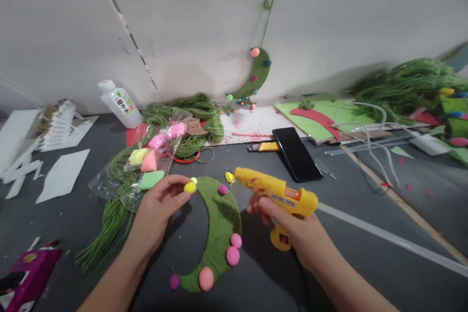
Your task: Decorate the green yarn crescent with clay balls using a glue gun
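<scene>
Between the thumb and fingers of my left hand (163, 200) is a small yellow ball (190, 187), close to the upper tip of a green yarn-wrapped crescent (219, 224). The crescent lies flat on the dark table and carries pink, salmon and purple balls along its edge, plus a pale yellow one (193, 181) at the top. My right hand (278, 214) is wrapped round a yellow glue gun (276, 190), its nozzle pointing left. A long clear glue stick (387, 236) sticks out of the gun's back. Near the nozzle is a yellow scrap (229, 177).
A black phone (297, 154) and a yellow cutter (268, 146) lie behind the glue gun. Green yarn (204, 122), clay packets (157, 151) and a white bottle (120, 104) stand at back left. Against the wall hangs another crescent (260, 73). A purple tool (29, 273) lies at left.
</scene>
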The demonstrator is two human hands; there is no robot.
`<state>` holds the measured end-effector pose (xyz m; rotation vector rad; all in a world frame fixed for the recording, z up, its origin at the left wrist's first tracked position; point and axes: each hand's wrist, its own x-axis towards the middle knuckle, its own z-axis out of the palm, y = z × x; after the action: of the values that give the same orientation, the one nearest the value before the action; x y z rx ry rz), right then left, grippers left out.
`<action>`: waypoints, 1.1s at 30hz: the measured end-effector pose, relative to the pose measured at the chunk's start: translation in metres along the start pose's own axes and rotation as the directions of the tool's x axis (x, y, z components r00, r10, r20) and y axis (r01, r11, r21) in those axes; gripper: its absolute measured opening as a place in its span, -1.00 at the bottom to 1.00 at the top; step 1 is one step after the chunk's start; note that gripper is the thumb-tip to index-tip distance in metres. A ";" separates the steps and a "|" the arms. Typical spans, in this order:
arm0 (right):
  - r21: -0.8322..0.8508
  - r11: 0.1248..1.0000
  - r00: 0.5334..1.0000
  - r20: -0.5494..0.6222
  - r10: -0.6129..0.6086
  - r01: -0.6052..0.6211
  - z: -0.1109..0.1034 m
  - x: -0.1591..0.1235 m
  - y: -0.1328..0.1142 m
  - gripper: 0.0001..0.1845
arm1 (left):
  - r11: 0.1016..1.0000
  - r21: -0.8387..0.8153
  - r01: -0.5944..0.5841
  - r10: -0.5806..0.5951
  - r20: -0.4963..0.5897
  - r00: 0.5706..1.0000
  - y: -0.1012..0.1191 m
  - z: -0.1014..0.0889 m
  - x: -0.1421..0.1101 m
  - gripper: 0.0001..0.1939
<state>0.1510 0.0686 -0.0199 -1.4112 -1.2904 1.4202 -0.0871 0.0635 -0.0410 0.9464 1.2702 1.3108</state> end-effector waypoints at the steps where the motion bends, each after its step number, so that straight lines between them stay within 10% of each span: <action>1: 0.037 0.999 1.000 -0.013 0.005 -0.005 -0.002 0.002 0.000 -0.67 | 0.994 0.100 -0.037 0.034 0.037 0.999 0.000 -0.001 0.001 -0.83; 10: 0.126 0.992 1.000 -0.005 0.005 -0.004 -0.004 0.012 0.002 -0.67 | 0.729 0.617 -0.296 0.006 0.428 0.904 -0.011 0.013 -0.011 -0.80; 33: 0.094 0.995 0.999 0.028 0.017 -0.020 -0.005 0.012 0.004 -0.71 | 0.677 0.626 -0.387 -0.013 0.536 0.844 -0.017 0.016 -0.011 -0.81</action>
<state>0.1547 0.0797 -0.0260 -1.3485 -1.2139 1.4983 -0.0671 0.0542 -0.0539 1.8990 1.2801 0.5819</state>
